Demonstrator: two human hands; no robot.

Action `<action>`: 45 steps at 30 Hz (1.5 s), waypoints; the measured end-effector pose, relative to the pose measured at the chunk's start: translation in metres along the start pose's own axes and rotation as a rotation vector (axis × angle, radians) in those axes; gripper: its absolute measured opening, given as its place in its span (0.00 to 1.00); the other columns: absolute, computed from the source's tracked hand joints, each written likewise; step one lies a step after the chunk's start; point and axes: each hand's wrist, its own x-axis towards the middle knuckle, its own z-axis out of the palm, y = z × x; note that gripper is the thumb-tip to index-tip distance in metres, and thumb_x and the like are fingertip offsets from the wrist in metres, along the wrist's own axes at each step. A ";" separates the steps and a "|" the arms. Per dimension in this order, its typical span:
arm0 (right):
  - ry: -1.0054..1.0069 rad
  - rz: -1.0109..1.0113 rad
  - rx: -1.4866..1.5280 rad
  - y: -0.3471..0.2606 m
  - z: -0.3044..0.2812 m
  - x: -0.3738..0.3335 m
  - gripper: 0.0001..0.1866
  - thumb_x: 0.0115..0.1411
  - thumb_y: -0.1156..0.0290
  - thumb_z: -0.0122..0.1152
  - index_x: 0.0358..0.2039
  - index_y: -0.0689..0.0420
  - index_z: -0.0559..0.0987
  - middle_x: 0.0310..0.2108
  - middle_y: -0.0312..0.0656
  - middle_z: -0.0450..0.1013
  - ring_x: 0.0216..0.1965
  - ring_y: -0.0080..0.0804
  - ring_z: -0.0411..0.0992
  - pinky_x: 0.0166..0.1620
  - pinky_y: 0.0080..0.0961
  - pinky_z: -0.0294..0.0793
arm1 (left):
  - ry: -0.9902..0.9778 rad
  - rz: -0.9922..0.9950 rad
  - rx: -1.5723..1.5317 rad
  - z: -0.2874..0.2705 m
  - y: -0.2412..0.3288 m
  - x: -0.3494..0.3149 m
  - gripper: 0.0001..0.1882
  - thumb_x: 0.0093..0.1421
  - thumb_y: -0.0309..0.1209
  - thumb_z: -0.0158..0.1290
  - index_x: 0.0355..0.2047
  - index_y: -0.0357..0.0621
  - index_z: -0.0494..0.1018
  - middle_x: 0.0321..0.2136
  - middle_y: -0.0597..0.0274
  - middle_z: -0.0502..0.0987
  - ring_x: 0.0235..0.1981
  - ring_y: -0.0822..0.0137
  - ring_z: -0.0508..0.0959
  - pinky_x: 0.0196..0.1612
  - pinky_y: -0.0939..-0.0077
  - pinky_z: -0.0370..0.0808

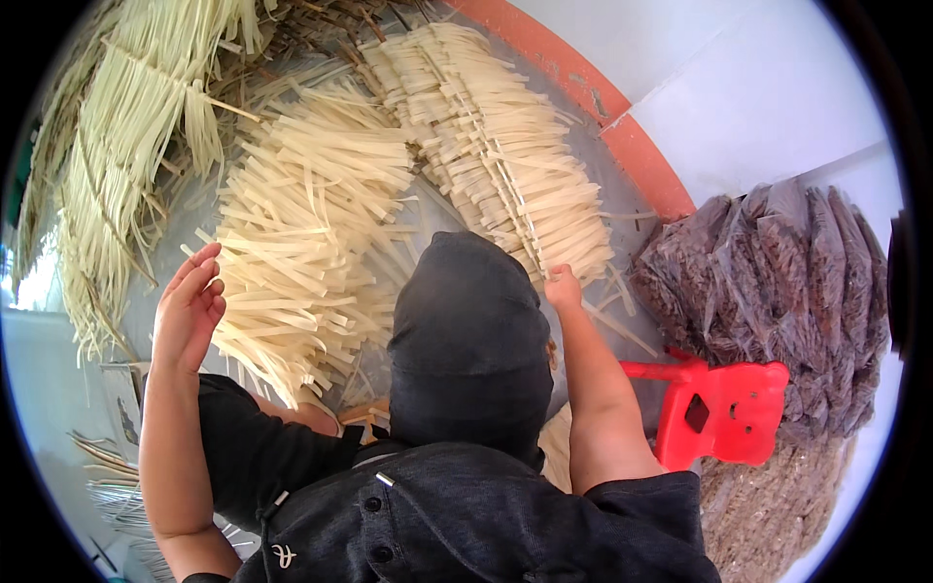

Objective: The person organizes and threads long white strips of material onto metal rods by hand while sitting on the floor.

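My right hand [563, 289] is closed around the near end of the thin rod [501, 175] that runs down the middle of a long thatch panel [559, 180] made of pale flat strips. The far end of this panel lies toward the back. My left hand [192, 306] is raised, palm turned inward, fingers loosely curled and apart, with nothing seen in it. It is beside the left edge of a thick pile of loose pale strips [301, 233]. A rounded shape in black cloth [471, 330] hides the floor between my arms; I cannot tell what it is.
Greenish thatch [141, 117] stands at the far left. A small red plastic chair [719, 413] is at the right, by large brown bundles [768, 282] in clear plastic. An orange band [573, 87] edges the white wall. Thin rods [121, 476] lie at lower left.
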 end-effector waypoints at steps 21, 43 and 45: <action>0.100 -0.128 0.939 -0.001 -0.180 -0.008 0.23 0.54 0.81 0.62 0.51 0.54 0.77 0.26 0.32 0.76 0.22 0.15 0.67 0.26 0.16 0.65 | 0.019 0.068 0.294 0.037 -0.011 0.022 0.12 0.63 0.32 0.52 0.47 0.49 0.76 0.30 0.78 0.71 0.32 0.83 0.69 0.36 0.88 0.68; 0.108 -0.684 0.686 -0.109 -0.346 -0.057 0.17 0.59 0.77 0.63 0.50 0.64 0.78 0.34 0.33 0.76 0.30 0.14 0.70 0.33 0.11 0.66 | 0.559 1.699 1.115 0.056 0.165 0.002 0.47 0.44 0.34 0.66 0.65 0.61 0.58 0.68 0.49 0.44 0.69 0.43 0.44 0.68 0.49 0.48; 0.025 -0.745 0.662 -0.139 -0.348 -0.058 0.17 0.58 0.78 0.63 0.49 0.64 0.78 0.35 0.32 0.76 0.30 0.14 0.69 0.33 0.10 0.65 | 0.685 1.579 1.416 0.037 0.167 -0.003 0.48 0.44 0.36 0.67 0.66 0.59 0.58 0.69 0.53 0.43 0.69 0.44 0.44 0.67 0.46 0.49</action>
